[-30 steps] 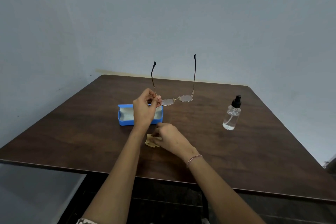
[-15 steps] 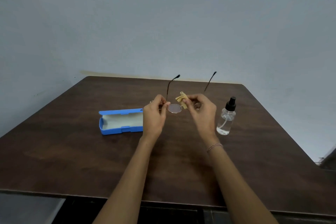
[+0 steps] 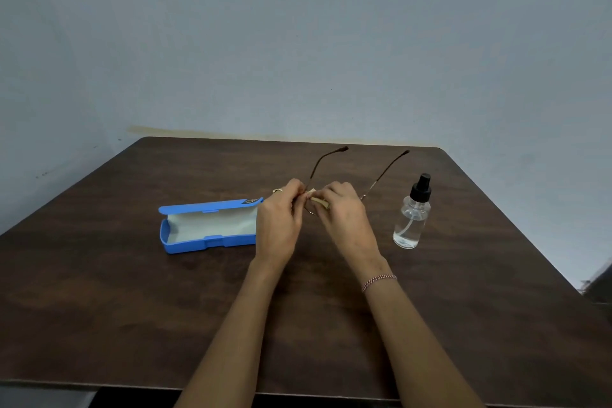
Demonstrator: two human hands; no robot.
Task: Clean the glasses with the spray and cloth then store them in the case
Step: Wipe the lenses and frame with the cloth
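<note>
Thin-framed glasses (image 3: 384, 174) are held above the table's middle, their two temples pointing away from me. My left hand (image 3: 280, 220) pinches the frame at its left end. My right hand (image 3: 344, 213) presses a small tan cloth (image 3: 318, 202) against a lens; both lenses are mostly hidden by my fingers. A blue glasses case (image 3: 185, 243) lies open on the table left of my hands, its pale lining showing and nothing inside. A clear spray bottle (image 3: 412, 218) with a black nozzle stands upright to the right.
The dark wooden table (image 3: 132, 308) runs up to a grey-blue wall at the back. Its near edge lies under my forearms, and its right edge slants off beyond the bottle.
My right hand lifted the cloth off the table and brought it to the lenses, then slid it left toward my left hand. The glasses tilted down from upright. My view shifted right.
</note>
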